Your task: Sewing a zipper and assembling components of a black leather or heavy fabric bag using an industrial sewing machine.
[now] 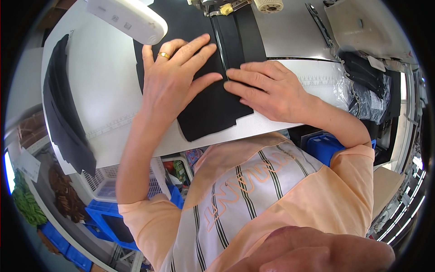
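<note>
Left hand (176,68), eleven o'clock: spread flat on black fabric (204,109), gripping nothing. Fabric: twelve o'clock, running to sewing head (208,8). Right hand (274,90), one-thirty: fingertips on fabric; pinch indeterminable. Apparent step: alignment; next move calls for even feeding.

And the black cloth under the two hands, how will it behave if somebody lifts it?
The black cloth would probably sag, as it lies flat and looks thin. Being flat, it seems unlikely to roll. The glossy strip along it might feel more slippery than the matte parts.
</note>
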Demonstrator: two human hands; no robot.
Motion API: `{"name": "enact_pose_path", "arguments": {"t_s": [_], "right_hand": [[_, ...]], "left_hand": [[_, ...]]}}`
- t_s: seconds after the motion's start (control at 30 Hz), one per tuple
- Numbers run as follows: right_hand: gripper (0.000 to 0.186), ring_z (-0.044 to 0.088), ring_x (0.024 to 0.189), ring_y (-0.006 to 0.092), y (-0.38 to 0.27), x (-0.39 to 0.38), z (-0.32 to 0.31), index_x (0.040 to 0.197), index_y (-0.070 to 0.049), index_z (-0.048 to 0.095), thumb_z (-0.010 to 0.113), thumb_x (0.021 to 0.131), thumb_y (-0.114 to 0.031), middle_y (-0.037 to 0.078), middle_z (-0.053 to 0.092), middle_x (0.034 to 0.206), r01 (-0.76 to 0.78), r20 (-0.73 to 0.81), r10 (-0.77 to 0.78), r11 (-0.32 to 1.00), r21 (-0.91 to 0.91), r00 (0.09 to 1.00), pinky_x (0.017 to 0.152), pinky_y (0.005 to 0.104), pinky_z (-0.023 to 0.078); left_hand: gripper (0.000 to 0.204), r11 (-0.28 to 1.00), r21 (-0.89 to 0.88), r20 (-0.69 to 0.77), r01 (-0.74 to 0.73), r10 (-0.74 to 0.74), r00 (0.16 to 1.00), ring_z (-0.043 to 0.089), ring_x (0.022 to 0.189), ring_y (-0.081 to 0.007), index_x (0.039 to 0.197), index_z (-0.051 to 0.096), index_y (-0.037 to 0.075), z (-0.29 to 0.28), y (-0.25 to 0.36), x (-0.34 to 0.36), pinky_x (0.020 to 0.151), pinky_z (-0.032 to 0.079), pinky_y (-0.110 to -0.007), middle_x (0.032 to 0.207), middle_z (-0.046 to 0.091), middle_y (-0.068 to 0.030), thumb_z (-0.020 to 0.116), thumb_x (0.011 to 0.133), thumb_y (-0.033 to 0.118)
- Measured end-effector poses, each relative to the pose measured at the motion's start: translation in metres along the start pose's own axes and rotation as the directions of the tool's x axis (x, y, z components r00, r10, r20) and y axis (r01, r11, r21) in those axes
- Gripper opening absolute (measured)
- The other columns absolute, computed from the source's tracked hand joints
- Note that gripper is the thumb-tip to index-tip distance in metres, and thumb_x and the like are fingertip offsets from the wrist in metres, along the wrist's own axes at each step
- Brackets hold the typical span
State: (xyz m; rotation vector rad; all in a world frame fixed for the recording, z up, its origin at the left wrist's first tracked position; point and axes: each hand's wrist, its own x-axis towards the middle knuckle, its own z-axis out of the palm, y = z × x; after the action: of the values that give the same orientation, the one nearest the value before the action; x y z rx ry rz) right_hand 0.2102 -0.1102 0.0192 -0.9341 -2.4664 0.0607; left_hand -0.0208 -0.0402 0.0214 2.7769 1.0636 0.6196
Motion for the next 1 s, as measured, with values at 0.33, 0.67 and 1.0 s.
{"name": "enact_pose_path", "arguments": {"t_s": [0.33,0.67,1.0], "right_hand": [[0.040,0.056,0.107,0.0185,0.023,0.016,0.002,0.112,-0.013,0.064,0.076,0.074,-0.018,0.000,0.060,0.121,-0.022,0.020,0.023,0.999,-0.036,1.000,0.083,0.0332,0.048],[0.039,0.056,0.108,0.0192,0.040,0.027,0.006,0.113,-0.013,0.064,0.075,0.076,-0.018,0.000,0.061,0.119,-0.008,-0.011,0.008,0.998,-0.067,1.000,0.086,0.0331,0.049],[0.047,0.059,0.105,0.0260,0.059,0.034,0.009,0.121,-0.010,0.063,0.075,0.075,-0.015,0.005,0.059,0.126,0.006,-0.039,-0.007,1.000,-0.023,0.999,0.088,0.0357,0.051]], "left_hand": [[0.042,0.992,0.037,-0.174,-0.118,0.122,0.977,0.064,0.093,-0.0206,0.105,0.071,0.008,0.009,-0.021,0.024,0.072,0.051,-0.033,0.113,0.070,-0.0006,0.079,0.071,0.031],[0.028,0.989,0.082,-0.270,-0.122,0.140,0.953,0.065,0.086,-0.0177,0.098,0.073,0.008,0.021,-0.027,0.028,0.071,0.054,-0.030,0.108,0.071,-0.0006,0.078,0.073,0.019],[0.032,0.996,0.042,-0.227,-0.083,0.090,0.970,0.063,0.092,-0.0173,0.103,0.071,0.012,0.014,-0.013,0.022,0.085,0.042,-0.045,0.111,0.068,0.0016,0.077,0.074,0.025]]}}
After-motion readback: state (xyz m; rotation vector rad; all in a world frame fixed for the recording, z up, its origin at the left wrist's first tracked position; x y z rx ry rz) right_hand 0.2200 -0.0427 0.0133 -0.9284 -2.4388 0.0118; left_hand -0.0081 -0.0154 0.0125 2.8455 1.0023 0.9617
